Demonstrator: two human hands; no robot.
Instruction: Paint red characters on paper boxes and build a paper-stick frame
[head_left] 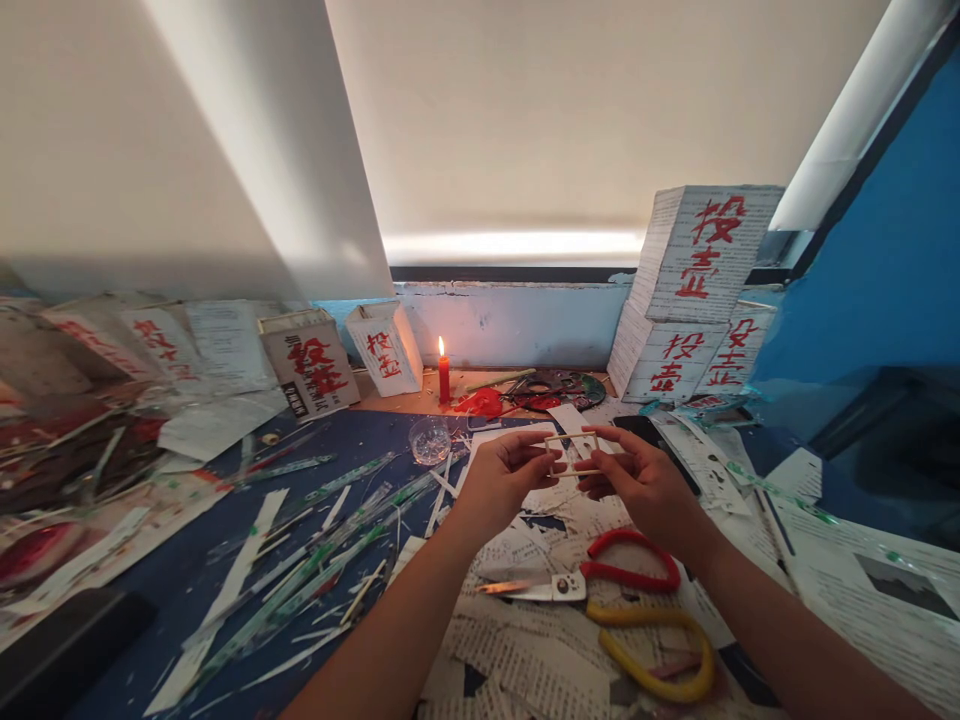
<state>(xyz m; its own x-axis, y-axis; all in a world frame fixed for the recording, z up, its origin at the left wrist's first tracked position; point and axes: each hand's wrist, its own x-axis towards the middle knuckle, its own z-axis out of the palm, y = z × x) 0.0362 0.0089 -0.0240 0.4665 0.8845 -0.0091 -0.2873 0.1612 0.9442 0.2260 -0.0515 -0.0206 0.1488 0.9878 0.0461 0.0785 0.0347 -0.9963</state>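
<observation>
Between my two hands, above the paper-strewn table, is a small square frame of thin pale sticks [571, 437]. My left hand [517, 470] pinches its left side with thumb and fingers. On the right side, my right hand [634, 470] grips it the same way. Below the hands lie scissors [566, 587] with one red and one yellow handle, their blades pointing left. Printed paper scraps [510, 640] spread under the scissors. A dark phone-like slab [660, 450] is partly hidden behind my right hand.
A lit red candle [443, 378] stands at the back, beside a paint-smeared dark disc [559, 390]. Paper boxes with red characters stand left [309, 362] and are stacked right [709, 245]. A small glass dish [430, 440] sits near plastic strips and sticks [322, 560].
</observation>
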